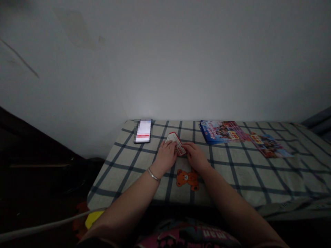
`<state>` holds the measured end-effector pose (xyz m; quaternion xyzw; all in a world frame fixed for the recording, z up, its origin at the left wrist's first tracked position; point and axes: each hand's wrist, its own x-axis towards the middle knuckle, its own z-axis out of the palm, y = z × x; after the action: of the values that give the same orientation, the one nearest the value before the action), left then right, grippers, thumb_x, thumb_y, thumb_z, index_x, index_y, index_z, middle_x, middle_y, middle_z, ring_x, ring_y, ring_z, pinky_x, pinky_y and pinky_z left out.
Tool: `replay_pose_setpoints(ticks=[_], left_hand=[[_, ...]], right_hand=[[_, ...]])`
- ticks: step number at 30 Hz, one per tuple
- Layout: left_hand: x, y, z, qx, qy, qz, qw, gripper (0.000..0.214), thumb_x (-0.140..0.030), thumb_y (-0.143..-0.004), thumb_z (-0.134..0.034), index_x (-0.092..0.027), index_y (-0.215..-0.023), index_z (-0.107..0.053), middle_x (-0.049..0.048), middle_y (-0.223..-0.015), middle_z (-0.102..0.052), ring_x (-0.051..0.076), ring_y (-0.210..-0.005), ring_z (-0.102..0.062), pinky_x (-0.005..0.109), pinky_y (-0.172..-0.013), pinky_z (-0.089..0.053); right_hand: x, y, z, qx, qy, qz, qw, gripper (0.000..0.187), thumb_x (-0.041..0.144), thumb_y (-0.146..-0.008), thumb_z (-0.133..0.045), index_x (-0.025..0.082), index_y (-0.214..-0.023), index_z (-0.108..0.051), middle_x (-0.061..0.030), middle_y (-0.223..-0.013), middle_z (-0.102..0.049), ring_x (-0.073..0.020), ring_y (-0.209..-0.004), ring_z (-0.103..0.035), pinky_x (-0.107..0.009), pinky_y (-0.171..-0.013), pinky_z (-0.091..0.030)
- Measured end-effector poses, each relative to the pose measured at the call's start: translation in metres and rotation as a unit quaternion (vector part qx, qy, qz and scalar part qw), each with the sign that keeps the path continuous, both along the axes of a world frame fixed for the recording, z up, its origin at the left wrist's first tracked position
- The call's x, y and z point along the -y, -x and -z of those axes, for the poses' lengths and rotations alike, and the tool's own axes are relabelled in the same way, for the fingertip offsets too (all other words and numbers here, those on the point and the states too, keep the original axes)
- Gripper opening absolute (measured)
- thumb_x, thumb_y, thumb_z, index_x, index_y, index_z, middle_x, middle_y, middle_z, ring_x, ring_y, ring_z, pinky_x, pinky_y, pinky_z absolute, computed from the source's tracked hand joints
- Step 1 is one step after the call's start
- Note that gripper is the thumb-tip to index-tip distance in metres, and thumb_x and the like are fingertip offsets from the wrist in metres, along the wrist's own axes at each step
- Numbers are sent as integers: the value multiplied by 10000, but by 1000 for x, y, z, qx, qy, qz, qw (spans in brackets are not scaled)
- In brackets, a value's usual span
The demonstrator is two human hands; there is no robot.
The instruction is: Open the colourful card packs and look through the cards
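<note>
A small folded paper point(171, 137), white with red edges and red print, sits at a slant on the checked cloth between my hands. My left hand point(167, 153), a silver bangle at its wrist, has its fingers bent over the paper's left and lower part, holding it down. From the other side, my right hand point(196, 153) pinches the paper's right edge between thumb and fingers. Both hands partly cover the paper, so its full shape is hidden. Just below them, an orange teddy bear figure point(187, 178) shows flat on the cloth.
A lit phone point(143, 132) lies at the back left. To the right rest a stack of colourful printed sheets point(217, 132) and another sheet point(271, 144) overlapping its corner. The grey checked cloth point(238, 186) meets a pale wall point(181, 69) behind. Something yellow point(93, 218) is at lower left.
</note>
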<state>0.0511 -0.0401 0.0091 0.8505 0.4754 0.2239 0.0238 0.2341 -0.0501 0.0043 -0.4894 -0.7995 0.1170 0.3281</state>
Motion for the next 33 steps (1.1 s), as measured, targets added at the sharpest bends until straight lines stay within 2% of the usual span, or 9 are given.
replay_pose_setpoints(ticks=[3,6,10,14,20,28,33], left_hand=[[2,-1,-4,-6,-7,7,1000,289,-196,-882,-499,-146,-1157,-572,107,-1302,-573,270,-1255,-457,502,-1112,-283],[4,-1,-9,-14,-19,8,1000,262,-275,-876,-534,-164,-1100,-613,99,-1278,-576,274,-1228,-456,472,-1083,-321],[8,-2,-13,-22,-13,-3,1000,391,-429,-810,-634,-187,-1116,-615,94,-1198,-585,296,-1138,-482,457,-973,-405],[10,-2,-13,-24,0,8,1000,522,-497,-752,-689,-187,-1159,-584,97,-1181,-573,294,-1111,-488,453,-963,-405],[9,-3,-14,-35,-8,11,999,320,-342,-800,-651,-184,-1074,-596,89,-1153,-583,275,-1098,-501,445,-961,-410],[7,-3,-13,-45,-32,31,998,138,-206,-868,-521,-161,-961,-612,96,-1037,-630,246,-1037,-546,415,-932,-450],[3,-1,-11,-30,-23,44,998,155,-142,-836,-530,-154,-971,-605,94,-1035,-638,228,-1010,-563,395,-941,-459]], right_hand=[[0,1,0,-17,-13,-18,1000,445,19,-802,-418,195,-1173,-588,-94,-1189,-582,-194,-1117,-548,-392,-1002,-460],[0,-1,0,-52,-24,-19,998,420,39,-811,-432,203,-1169,-578,-96,-1170,-588,-202,-1106,-561,-402,-991,-469],[-1,-6,2,-106,12,-8,994,426,54,-796,-451,224,-1171,-561,-80,-1143,-606,-183,-952,-633,-391,-905,-515],[1,-6,1,-139,54,-12,989,451,60,-781,-456,226,-1193,-538,-64,-1096,-634,-145,-790,-664,-366,-844,-532],[3,-4,0,-152,72,-23,985,443,79,-788,-460,214,-1204,-529,-57,-1041,-661,-146,-801,-674,-346,-831,-527],[1,-6,2,-115,34,-9,993,424,97,-803,-466,223,-1201,-539,-64,-1088,-631,-152,-818,-640,-357,-845,-517],[-1,-7,1,-59,-24,3,998,444,73,-769,-465,222,-1175,-565,-73,-1177,-608,-204,-1090,-560,-401,-966,-463]])
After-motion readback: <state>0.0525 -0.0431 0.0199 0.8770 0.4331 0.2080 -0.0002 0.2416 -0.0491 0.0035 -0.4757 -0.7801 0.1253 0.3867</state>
